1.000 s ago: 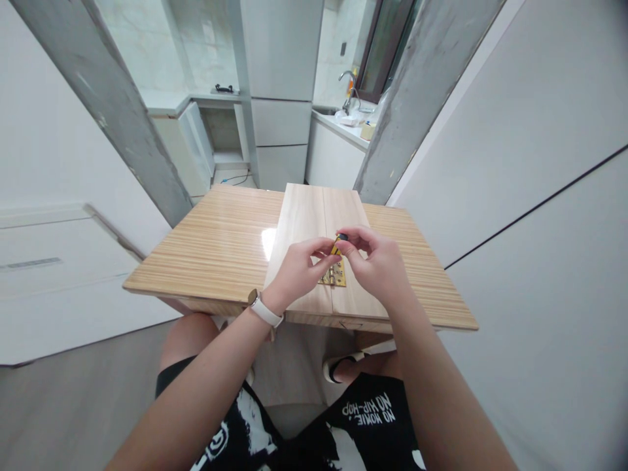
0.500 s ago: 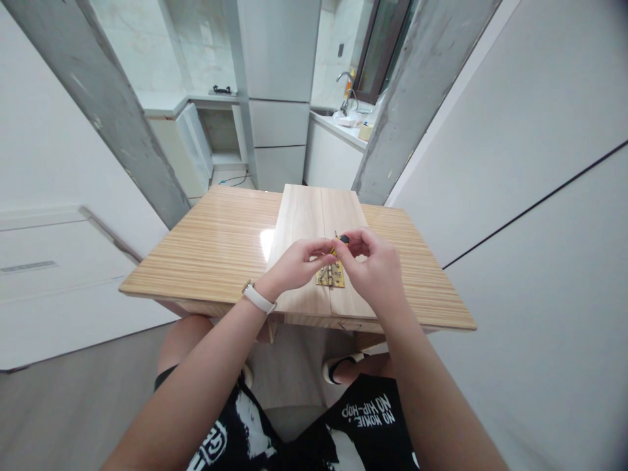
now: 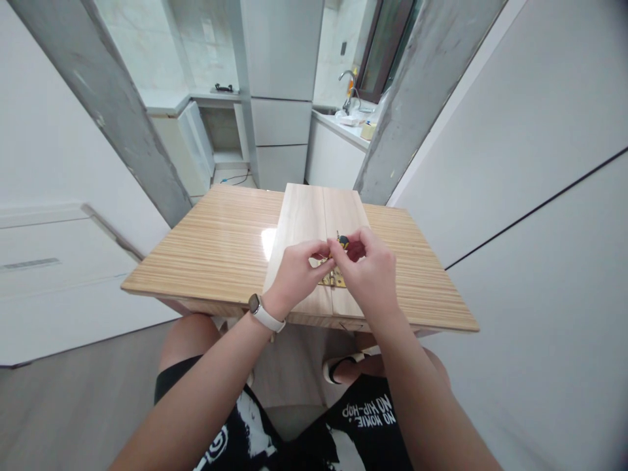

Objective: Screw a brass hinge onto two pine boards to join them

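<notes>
Two pale boards (image 3: 305, 219) lie side by side on the wooden table (image 3: 220, 242). A brass hinge (image 3: 337, 280) with small screws on it rests across their seam, partly covered by my hands. My right hand (image 3: 366, 265) is closed on a small yellow-and-black tool (image 3: 343, 242) with a thin metal tip pointing away from me. Just left of it, my left hand (image 3: 301, 265) has thumb and forefinger pinched together above the hinge; what they hold is too small to make out. The fingertips of both hands meet or nearly meet.
My knees and black shorts (image 3: 363, 418) are below the table's near edge. Behind the table stand a grey cabinet (image 3: 282, 121) and a counter with a tap (image 3: 347, 91). White panels flank both sides.
My left hand and wrist have shifted slightly right, turning the watch face into view. The fingers now cover more of the hinge, and the yellow-and-black tool has tilted a little.
</notes>
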Demonstrator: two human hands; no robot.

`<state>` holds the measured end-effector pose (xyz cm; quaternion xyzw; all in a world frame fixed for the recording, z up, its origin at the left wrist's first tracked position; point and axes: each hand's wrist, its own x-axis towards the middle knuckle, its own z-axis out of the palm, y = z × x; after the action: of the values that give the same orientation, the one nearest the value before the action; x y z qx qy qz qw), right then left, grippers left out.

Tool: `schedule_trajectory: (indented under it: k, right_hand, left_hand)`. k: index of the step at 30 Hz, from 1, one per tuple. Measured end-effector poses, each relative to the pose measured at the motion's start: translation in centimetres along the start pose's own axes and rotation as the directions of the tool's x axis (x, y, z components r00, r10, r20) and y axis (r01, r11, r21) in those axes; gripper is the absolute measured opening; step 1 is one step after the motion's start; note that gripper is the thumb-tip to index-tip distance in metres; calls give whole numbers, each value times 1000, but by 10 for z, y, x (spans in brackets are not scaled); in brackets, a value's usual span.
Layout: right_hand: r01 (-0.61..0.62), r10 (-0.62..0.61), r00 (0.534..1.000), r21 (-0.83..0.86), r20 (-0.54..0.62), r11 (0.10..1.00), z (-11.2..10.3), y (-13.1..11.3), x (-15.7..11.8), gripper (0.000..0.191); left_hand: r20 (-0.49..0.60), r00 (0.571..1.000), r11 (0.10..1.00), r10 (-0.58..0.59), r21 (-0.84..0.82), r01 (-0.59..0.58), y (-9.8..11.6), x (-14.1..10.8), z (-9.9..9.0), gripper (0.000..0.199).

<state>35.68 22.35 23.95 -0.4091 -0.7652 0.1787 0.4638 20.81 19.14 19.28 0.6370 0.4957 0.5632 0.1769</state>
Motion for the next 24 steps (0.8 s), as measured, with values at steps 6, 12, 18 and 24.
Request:
schedule_trajectory:
  k: [6, 12, 18, 24]
  right_hand:
    - [181, -204, 943, 108, 264, 978, -19, 14, 16, 28]
    - [136, -195, 920, 190, 340, 972, -25, 23, 24, 25]
    - [142, -181, 943, 156, 280, 978, -19, 25, 25, 22]
    - [160, -196, 952, 162, 234, 974, -15, 26, 24, 20]
  left_hand:
    - [-40, 999, 999, 31, 46, -29, 1, -1, 2, 7]
    - [-73, 997, 999, 28, 42, -25, 2, -3, 3, 9]
    - [-7, 998, 994, 67, 86, -66, 3, -3, 1, 16]
    - [47, 994, 993, 94, 69, -97, 2, -1, -1, 19]
